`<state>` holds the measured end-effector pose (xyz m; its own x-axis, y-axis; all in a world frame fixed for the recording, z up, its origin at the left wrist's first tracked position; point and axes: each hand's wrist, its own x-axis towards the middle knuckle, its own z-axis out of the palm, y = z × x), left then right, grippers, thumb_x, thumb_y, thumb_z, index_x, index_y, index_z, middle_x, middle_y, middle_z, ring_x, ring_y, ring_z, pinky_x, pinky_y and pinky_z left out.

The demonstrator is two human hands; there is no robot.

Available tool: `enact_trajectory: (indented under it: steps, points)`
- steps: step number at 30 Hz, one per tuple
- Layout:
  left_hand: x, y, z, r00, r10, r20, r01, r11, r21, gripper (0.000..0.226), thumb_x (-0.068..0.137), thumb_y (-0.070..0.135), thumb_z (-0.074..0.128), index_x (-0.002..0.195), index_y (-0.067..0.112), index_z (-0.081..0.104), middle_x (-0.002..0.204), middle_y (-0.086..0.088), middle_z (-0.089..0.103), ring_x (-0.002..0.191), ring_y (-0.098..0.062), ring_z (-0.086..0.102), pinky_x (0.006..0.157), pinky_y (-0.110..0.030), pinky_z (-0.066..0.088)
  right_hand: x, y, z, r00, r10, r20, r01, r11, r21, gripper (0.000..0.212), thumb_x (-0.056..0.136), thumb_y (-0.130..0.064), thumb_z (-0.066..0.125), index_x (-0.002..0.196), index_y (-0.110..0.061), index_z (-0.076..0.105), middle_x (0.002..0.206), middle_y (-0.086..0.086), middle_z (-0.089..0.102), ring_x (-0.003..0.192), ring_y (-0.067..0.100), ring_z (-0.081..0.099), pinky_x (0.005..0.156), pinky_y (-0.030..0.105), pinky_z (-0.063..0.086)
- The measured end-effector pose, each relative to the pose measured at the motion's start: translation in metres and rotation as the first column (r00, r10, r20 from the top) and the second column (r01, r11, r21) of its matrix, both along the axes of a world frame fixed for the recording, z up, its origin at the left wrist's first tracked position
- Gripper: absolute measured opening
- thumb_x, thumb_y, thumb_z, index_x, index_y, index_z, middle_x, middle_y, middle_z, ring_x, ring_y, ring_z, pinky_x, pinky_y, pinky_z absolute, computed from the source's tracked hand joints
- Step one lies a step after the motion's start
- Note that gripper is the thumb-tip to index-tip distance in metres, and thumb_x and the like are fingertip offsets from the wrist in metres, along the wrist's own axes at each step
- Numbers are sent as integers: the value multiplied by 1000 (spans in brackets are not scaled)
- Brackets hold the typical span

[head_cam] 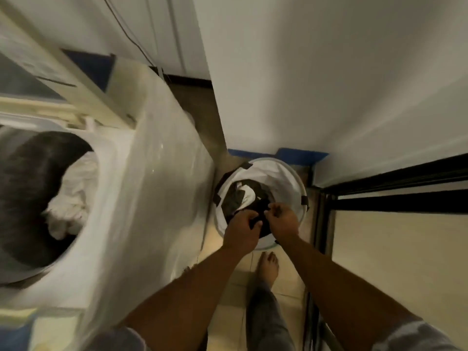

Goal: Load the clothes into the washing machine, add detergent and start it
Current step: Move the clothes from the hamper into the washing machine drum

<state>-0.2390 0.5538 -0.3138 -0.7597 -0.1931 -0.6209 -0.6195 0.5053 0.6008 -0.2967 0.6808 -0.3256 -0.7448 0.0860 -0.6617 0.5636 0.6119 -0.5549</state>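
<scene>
1. A white top-loading washing machine (152, 188) stands on the left with its lid (76, 79) raised.
2. White laundry (72, 196) lies inside its dark drum.
3. A round white laundry hamper (288, 177) sits on the tiled floor (287, 282), between the machine and a white wall (329, 72).
4. The left hand (241, 230) and right hand (282, 220) reach into the hamper, each gripping a dark garment (259, 207).
5. A bare foot (268, 267) stands just beside the hamper.

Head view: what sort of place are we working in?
Probably a cramped home laundry corner: an open top-loading washing machine with white laundry in its drum, and a round hamper of dark clothes on tiled floor beside it.
</scene>
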Motion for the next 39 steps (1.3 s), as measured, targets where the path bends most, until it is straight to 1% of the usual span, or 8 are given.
enact_trajectory:
  steps: [5, 9, 16, 19, 23, 26, 34, 39]
  points:
    - [-9, 8, -140, 981, 0, 193, -8, 999, 40, 44, 106, 13, 48, 150, 8, 50, 151, -19, 54, 140, -35, 51, 119, -40, 41, -16, -1, -140, 912, 304, 276, -319, 948, 10, 51, 98, -26, 71, 142, -7, 55, 139, 15, 62, 129, 33, 60, 107, 39, 49]
    - [-18, 16, -240, 848, 336, 410, -435, 884, 174, 54, 113, 15, 31, 165, 7, 17, 173, -17, 10, 160, -33, 16, 127, -29, 19, -22, -16, -244, 810, 401, 428, -425, 904, -42, 77, 95, -35, 74, 155, -4, 37, 152, 20, 50, 138, 37, 51, 111, 40, 46]
    - [5, 17, -318, 743, 375, 554, -518, 846, 123, 51, 108, -3, 43, 158, -4, 34, 156, -28, 43, 143, -44, 44, 123, -51, 33, 8, -17, -363, 722, 420, 550, -516, 856, 22, 118, 89, -60, 72, 166, -21, -9, 171, 21, -17, 157, 47, 11, 127, 54, 25]
    - [16, 15, -326, 745, 362, 561, -522, 839, 152, 55, 107, -1, 45, 160, 2, 32, 158, -23, 44, 145, -41, 44, 124, -51, 33, 23, -13, -384, 772, 430, 467, -542, 830, 132, 125, 88, -63, 71, 164, -24, -20, 171, 25, 3, 154, 47, 23, 123, 56, 26]
    - [21, 8, -330, 750, 326, 575, -505, 844, 181, 58, 105, -4, 43, 161, 4, 31, 159, -18, 43, 145, -35, 44, 115, -32, 35, 20, -4, -396, 711, 510, 484, -638, 758, 138, 77, 101, -37, 62, 161, -8, 24, 152, 23, 49, 135, 39, 54, 111, 51, 48]
    - [18, 4, -326, 732, 399, 552, -551, 823, 136, 60, 104, 1, 45, 162, 11, 33, 161, -13, 43, 146, -32, 45, 120, -37, 36, 13, 2, -388, 624, 597, 503, -746, 647, 158, 17, 105, -23, 54, 108, -9, 65, 131, 16, 66, 120, 33, 64, 102, 45, 55]
    - [12, 10, -297, 679, 512, 525, -662, 736, 139, 58, 108, 22, 53, 162, 15, 34, 159, -17, 46, 142, -38, 48, 120, -50, 39, 6, 4, -316, 725, 624, 294, -689, 653, 314, 38, 110, -36, 45, 112, -10, 73, 117, 16, 74, 108, 32, 71, 87, 37, 56]
    - [-1, 9, -261, 450, 679, 579, -893, 340, 295, 91, 91, 75, 53, 162, 21, 34, 158, -15, 48, 141, -40, 49, 120, -56, 40, 14, 17, -232, 885, 443, -143, -427, 895, 130, 34, 110, -33, 49, 105, -10, 74, 94, 15, 76, 88, 32, 71, 72, 39, 52]
